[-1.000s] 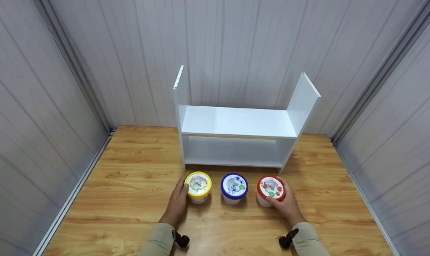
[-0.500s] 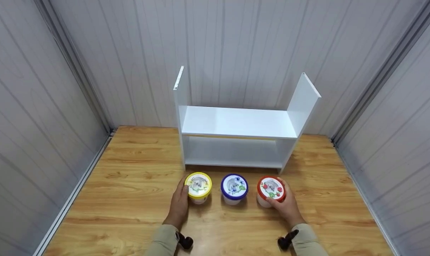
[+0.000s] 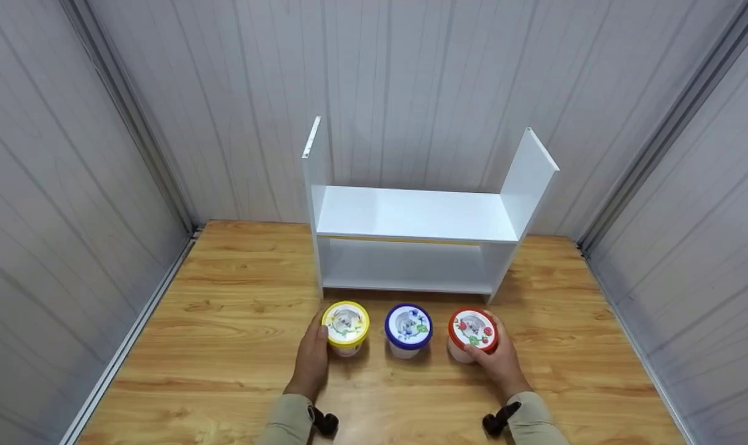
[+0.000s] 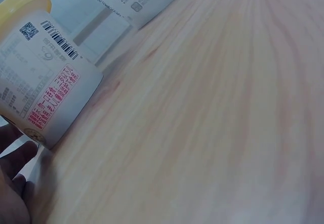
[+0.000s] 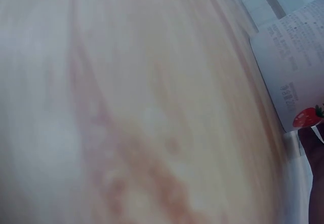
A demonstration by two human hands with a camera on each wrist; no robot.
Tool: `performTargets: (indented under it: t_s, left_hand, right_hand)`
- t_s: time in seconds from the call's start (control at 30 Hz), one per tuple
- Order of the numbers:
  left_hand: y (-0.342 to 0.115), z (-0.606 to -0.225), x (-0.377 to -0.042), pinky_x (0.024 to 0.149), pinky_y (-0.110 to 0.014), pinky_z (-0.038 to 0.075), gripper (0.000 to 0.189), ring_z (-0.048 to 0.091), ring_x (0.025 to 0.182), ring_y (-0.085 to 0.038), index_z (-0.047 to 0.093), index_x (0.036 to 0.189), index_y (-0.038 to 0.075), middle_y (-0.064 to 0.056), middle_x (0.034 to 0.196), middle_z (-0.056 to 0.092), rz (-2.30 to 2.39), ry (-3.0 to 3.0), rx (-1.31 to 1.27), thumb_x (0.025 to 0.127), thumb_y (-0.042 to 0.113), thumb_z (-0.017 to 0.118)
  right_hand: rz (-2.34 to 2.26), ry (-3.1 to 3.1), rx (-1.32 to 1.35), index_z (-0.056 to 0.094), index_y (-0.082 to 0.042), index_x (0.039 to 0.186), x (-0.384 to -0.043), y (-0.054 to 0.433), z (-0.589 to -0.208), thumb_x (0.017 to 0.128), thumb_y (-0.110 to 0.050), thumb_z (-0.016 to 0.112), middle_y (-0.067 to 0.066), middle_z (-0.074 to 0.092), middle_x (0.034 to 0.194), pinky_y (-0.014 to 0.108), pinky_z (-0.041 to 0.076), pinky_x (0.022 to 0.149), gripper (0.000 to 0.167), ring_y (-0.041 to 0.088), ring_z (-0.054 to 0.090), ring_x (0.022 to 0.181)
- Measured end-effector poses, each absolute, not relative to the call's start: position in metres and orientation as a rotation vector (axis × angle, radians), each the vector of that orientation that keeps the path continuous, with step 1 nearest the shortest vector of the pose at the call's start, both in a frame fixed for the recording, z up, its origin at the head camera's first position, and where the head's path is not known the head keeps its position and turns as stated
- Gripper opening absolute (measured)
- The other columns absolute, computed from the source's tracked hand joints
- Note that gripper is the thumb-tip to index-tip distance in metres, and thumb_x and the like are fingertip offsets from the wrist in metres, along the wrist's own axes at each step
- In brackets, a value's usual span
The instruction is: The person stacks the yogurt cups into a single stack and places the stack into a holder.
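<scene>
Three white paper tubs with printed lids stand in a row on the wooden table in the head view. My left hand [image 3: 311, 357] holds the left side of the yellow-lidded tub [image 3: 346, 328], its thumb near the rim. In the left wrist view, fingertips [image 4: 23, 155] meet the lower wall of that tub [image 4: 45, 77]. The blue-lidded tub [image 3: 408, 329] stands untouched in the middle. On the right, my right hand [image 3: 502, 358] grips the red-lidded tub [image 3: 473, 332], thumb in front and fingers around its right side. The right wrist view shows that tub's strawberry-printed wall [image 5: 293, 67].
A white two-tier shelf [image 3: 417, 213] with tall side panels stands just behind the tubs. Grey panel walls [image 3: 411, 80] enclose the wooden table [image 3: 232, 321] at the back and both sides.
My left wrist has shifted slightly to the right. The tubs keep their places, and both hands stay at the same tubs.
</scene>
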State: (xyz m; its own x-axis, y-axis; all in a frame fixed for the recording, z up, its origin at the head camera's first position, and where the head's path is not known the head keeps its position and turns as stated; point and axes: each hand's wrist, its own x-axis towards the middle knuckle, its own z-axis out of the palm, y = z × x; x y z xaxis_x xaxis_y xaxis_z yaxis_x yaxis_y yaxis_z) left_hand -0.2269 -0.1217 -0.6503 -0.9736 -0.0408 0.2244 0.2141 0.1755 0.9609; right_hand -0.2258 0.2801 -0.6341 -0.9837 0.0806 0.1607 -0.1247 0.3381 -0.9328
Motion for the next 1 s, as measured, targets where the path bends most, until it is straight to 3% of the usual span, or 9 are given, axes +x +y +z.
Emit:
performTargets:
  t_s: [0.53,0.63,0.83,1.0]
  left_hand:
    - [-0.120,-0.651,-0.227,0.124,-0.047,0.019,0.050,0.028,0.150,-0.023,0.034,0.158,0.008,-0.008,0.160,0.038,-1.873,-2.232,-0.156,0.112,0.029,0.034]
    - [-0.119,-0.651,-0.226,0.124,-0.047,0.020,0.050,0.029,0.150,-0.024,0.036,0.157,0.009,-0.008,0.160,0.039,-1.879,-2.226,-0.141,0.112,0.029,0.035]
    - [-0.118,-0.649,-0.227,0.123,-0.049,0.019,0.048,0.028,0.150,-0.026,0.038,0.157,0.008,-0.011,0.160,0.039,-1.894,-2.199,-0.128,0.110,0.021,0.040]
    - [-0.119,-0.649,-0.226,0.124,-0.049,0.019,0.048,0.028,0.150,-0.027,0.039,0.156,0.009,-0.011,0.160,0.039,-1.885,-2.199,-0.103,0.109,0.018,0.041]
  right_hand:
    - [1.748,-2.499,-0.040,0.034,-0.004,0.155,-0.232,0.280,-0.622,0.077,-0.017,0.089,0.022,0.043,0.152,0.051,0.034,0.115,0.096,0.034,0.042,0.138]
    - [1.760,-2.483,-0.029,0.035,-0.005,0.155,-0.234,0.279,-0.622,0.077,-0.017,0.090,0.021,0.045,0.151,0.045,0.036,0.114,0.096,0.033,0.043,0.137]
    - [1.751,-2.455,0.026,0.036,-0.004,0.154,-0.238,0.278,-0.618,0.077,-0.013,0.089,0.018,0.050,0.147,0.019,0.043,0.098,0.094,0.028,0.049,0.129]
    - [1.745,-2.476,0.040,0.036,-0.006,0.155,-0.242,0.276,-0.611,0.078,-0.015,0.089,0.018,0.048,0.148,0.020,0.043,0.099,0.094,0.028,0.048,0.130]
